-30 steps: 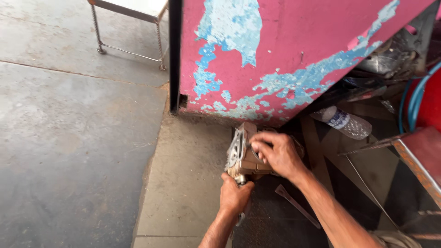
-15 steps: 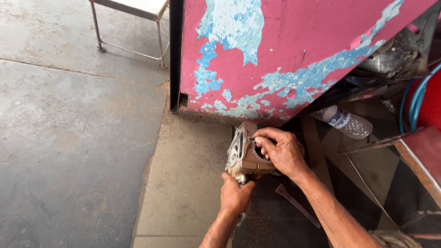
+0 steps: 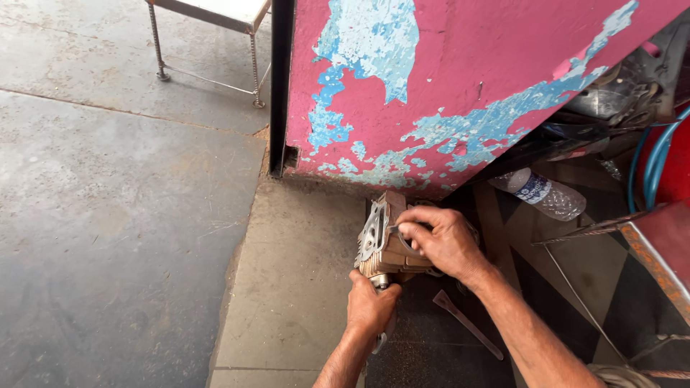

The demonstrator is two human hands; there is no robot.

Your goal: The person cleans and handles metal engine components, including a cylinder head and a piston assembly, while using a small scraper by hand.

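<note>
Head view: one container in sight, a clear plastic bottle (image 3: 543, 194) lying on its side near the foot of the peeling pink-and-blue panel (image 3: 460, 86); contents can't be read, looks mostly empty. Finned metal engine part (image 3: 381, 248) stands on the floor (image 3: 302, 287) just in front of the panel, its flat gasket face turned left. Right hand (image 3: 438, 243) is curled over the top of the part, fingers closed on a thin metal piece at its upper edge; what that piece is can't be made out. Left hand (image 3: 371, 307) is fisted tight around a tool handle just under the part; the tool's head is hidden between hand and part. A flat metal bar (image 3: 467, 325) lies on the dark floor near the right forearm, not touched. Blue hose (image 3: 658, 162) and red metal frame (image 3: 658, 251) are cut off at the right edge. Legs of a small metal stand (image 3: 208, 43) sit top left, well apart.
</note>
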